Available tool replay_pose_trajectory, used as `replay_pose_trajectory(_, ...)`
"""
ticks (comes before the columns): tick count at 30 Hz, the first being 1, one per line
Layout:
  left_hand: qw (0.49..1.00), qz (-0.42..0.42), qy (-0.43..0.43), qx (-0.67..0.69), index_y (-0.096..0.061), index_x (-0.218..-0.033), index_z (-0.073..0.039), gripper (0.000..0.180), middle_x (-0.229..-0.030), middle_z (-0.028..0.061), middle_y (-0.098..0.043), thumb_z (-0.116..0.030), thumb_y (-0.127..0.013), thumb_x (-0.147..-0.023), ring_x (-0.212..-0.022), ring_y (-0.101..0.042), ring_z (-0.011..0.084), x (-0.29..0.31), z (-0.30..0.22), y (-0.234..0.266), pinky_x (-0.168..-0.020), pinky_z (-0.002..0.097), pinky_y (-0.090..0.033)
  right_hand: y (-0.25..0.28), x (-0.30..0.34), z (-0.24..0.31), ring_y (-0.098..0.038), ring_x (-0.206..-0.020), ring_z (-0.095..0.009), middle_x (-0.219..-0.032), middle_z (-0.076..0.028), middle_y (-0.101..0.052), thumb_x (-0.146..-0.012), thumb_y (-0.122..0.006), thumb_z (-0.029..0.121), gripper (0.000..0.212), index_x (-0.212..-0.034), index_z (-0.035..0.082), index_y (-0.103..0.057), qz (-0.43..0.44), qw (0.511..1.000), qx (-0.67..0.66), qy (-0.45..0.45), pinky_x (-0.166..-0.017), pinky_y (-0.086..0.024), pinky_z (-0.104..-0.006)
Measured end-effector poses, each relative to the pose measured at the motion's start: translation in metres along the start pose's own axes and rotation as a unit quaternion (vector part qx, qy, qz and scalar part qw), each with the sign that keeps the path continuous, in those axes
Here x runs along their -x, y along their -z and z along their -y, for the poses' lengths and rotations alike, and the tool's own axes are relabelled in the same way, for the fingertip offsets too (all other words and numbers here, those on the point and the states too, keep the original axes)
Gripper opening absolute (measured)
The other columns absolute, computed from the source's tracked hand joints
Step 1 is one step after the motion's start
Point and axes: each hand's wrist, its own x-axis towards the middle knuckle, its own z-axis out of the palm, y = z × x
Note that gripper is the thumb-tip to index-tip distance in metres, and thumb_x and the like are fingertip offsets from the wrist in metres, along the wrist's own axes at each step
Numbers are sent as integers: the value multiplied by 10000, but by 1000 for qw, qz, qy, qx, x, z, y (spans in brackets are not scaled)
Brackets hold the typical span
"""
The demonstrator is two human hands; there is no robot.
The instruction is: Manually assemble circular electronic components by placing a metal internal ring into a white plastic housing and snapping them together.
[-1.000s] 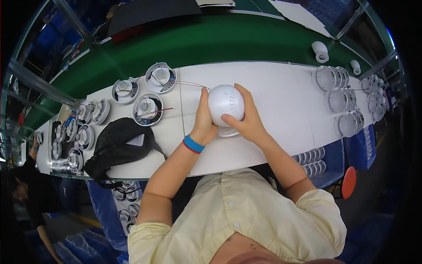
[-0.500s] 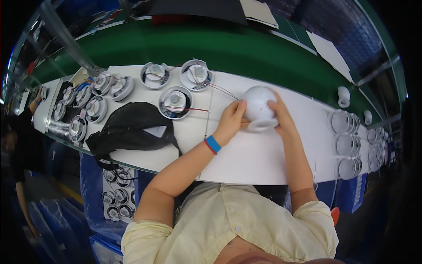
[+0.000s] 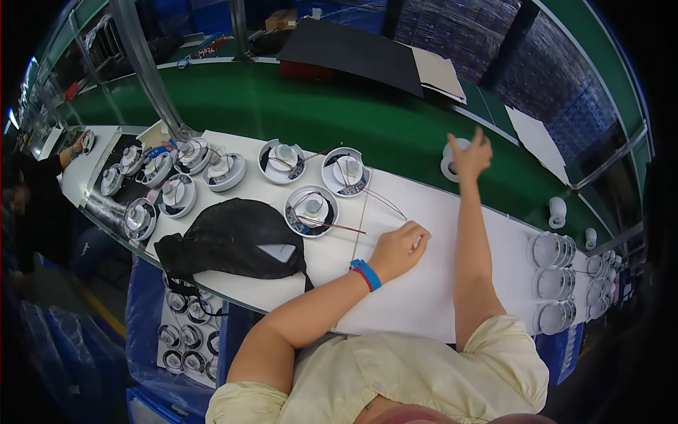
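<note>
On the green belt (image 3: 381, 116) stands a white rounded lamp cover (image 3: 450, 168) with a ring-shaped opening. My right hand (image 3: 472, 157) is stretched out over it with the fingers spread, and partly hides it. Above the white tabletop, my left hand (image 3: 400, 251) has its fingers loosely curled, with nothing visible in them. Close to that hand lie the ends of thin wires. They run from white round lamp bases (image 3: 346, 172) with small circuit boards. Another such base (image 3: 311, 210) lies to the left of my left hand.
A black cloth bag (image 3: 240, 240) lies left on the white table (image 3: 417, 297). Several more lamp bases (image 3: 176, 194) crowd the far left. Clear round covers (image 3: 554, 283) stand in rows at the right. White covers (image 3: 557, 212) sit farther along the belt. Another person's hand (image 3: 79, 145) shows far left.
The white cover went from between both hands on the table to the belt, and my right hand has let go of it. My left hand has closed loosely. The view has shifted.
</note>
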Motion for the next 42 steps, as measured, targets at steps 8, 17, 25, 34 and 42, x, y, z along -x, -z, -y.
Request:
replay_pose_trajectory(8,999,-28,-14,28,-631,-910,-45,48,-926,73,-663,-79,-631,-876,-608,-652,194,-3,-1,4,-563,297,-526,-50,58,111,-625,-761,-102,-880,-34,-670,-862,-640,73,375,-1222,-9,-577,633,675,-378,37,-646,-512,-241)
replay_pose_trajectory(17,963,-72,-224,-132,-649,-910,-52,100,-905,58,-661,-97,-673,-823,-853,-615,251,-9,-19,5,-837,385,-490,-5,110,29,-660,-692,-152,-893,-99,-679,-840,-569,12,267,-1095,-50,-623,513,704,-484,-84,-639,-576,-267)
replay_pose_trajectory(25,835,356,-333,-257,-666,-946,-125,233,-848,40,-590,-322,-689,-824,-824,-549,226,50,-55,-18,-866,388,-424,82,189,-38,-686,-663,-187,-922,-141,-680,-854,-581,40,358,-1189,-84,-562,492,694,-507,-139,-598,-582,-275)
replay_pose_trajectory(34,904,237,-345,-89,-688,-1042,-110,286,-794,55,-508,-142,-741,-763,-777,-524,267,28,-69,-9,-702,411,-418,258,89,-297,-574,-1081,-366,-1171,-193,-606,-853,-554,58,406,-1259,59,-569,-176,936,302,-32,-941,-443,-472)
replay_pose_trajectory(42,989,40,-134,-52,-635,-1193,-9,289,-889,121,-498,-105,-556,-932,-760,-498,249,3,-82,-7,-669,326,-410,294,119,-361,-646,-887,-354,-996,-175,-657,-898,-539,64,276,-1135,115,-671,-71,959,274,-33,-786,-512,-450)
